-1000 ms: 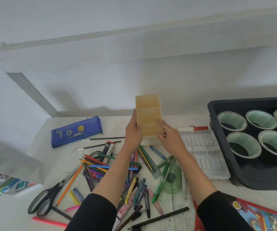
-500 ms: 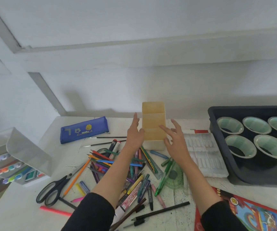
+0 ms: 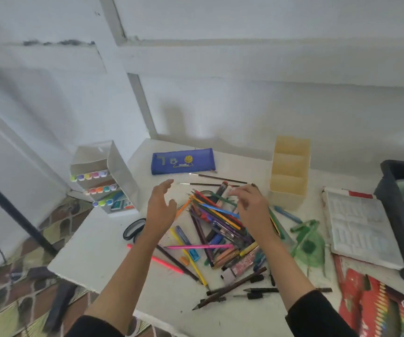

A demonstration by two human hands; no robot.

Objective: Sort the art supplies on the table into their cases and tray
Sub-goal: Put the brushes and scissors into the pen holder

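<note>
A heap of coloured pencils and pens [image 3: 220, 222] lies in the middle of the white table [image 3: 103, 249]. My left hand [image 3: 161, 206] hovers at the heap's left edge, fingers relaxed and holding nothing. My right hand [image 3: 251, 205] hangs over the heap's far right part with loosely bent fingers, nothing in its grasp. A tall beige divided organiser [image 3: 289, 170] stands on the table behind my right hand. A blue zip pencil case [image 3: 182, 161] lies at the back. A dark tray [image 3: 400, 215] with pale green cups sits at the far right.
A white marker case [image 3: 103, 177] with coloured caps stands open at the back left corner. Scissors [image 3: 133, 231] lie partly under my left wrist. A green protractor [image 3: 309, 242], a white paint palette [image 3: 359, 224] and a red pencil box [image 3: 376, 305] lie to the right. The table's left edge drops to a tiled floor.
Both hands let go of the beige organiser, which now stands on the table, and drew back over the pencil heap. The view has swung left.
</note>
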